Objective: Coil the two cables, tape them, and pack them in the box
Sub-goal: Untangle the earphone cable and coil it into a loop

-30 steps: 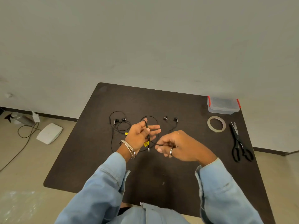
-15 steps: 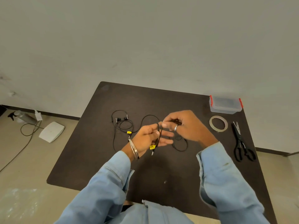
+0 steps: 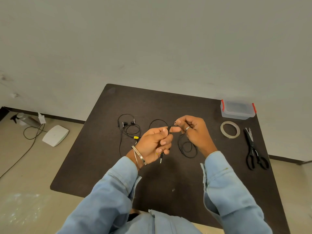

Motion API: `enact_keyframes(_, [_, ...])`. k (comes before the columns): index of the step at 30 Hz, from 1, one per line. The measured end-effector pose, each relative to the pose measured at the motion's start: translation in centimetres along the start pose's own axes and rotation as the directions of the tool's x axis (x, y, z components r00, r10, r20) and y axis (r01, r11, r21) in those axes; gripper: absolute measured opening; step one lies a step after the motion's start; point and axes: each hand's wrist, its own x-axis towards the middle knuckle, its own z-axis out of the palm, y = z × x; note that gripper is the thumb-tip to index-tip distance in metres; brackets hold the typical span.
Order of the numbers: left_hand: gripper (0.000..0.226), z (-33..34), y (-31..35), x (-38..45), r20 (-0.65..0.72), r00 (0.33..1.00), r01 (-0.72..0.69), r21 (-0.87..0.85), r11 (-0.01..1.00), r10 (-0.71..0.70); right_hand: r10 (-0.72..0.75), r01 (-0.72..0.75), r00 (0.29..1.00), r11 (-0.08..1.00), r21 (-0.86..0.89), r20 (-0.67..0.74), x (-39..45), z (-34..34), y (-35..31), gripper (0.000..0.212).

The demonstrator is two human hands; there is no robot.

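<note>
A new loop of the black cable (image 3: 186, 147) has been drawn under the right hand (image 3: 194, 132), whose fingers pinch it just beside the left hand (image 3: 154, 144), curled round the plug end. Coiling is judged barely begun; the second cable (image 3: 128, 129) lies beyond the left fingers.

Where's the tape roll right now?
In the head view, the tape roll lies flat on the table's far right, between the lidded box and the scissors.

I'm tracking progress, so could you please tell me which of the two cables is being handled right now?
The right-hand cable: both hands grip it. The other cable lies untouched on the table, left of them.
</note>
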Motion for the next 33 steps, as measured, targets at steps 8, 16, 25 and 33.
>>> enact_keyframes(8, [0.027,0.5,1.8,1.4,-0.175,0.973,-0.186,-0.219,0.958,0.149,0.028,-0.024,0.996,0.998,-0.051,0.084,-0.1,1.8,0.3,0.034])
enact_keyframes(16, [0.03,-0.3,2.5,1.3,-0.202,0.959,-0.235,-0.18,0.955,0.197,-0.007,0.025,0.989,0.993,-0.117,0.15,-0.6,2.9,-0.3,0.023])
enact_keyframes(25, [0.017,-2.2,2.7,1.9,-0.377,0.882,-0.273,0.079,0.959,0.282,0.101,0.031,0.885,0.961,-0.273,0.455,-2.3,3.0,-1.6,0.021])
enact_keyframes(33, [0.035,-2.4,1.7,1.5,-0.24,0.949,-0.059,0.509,0.859,0.207,-0.033,0.208,0.902,0.907,-0.366,0.431,-1.0,-0.2,-5.7,0.013])
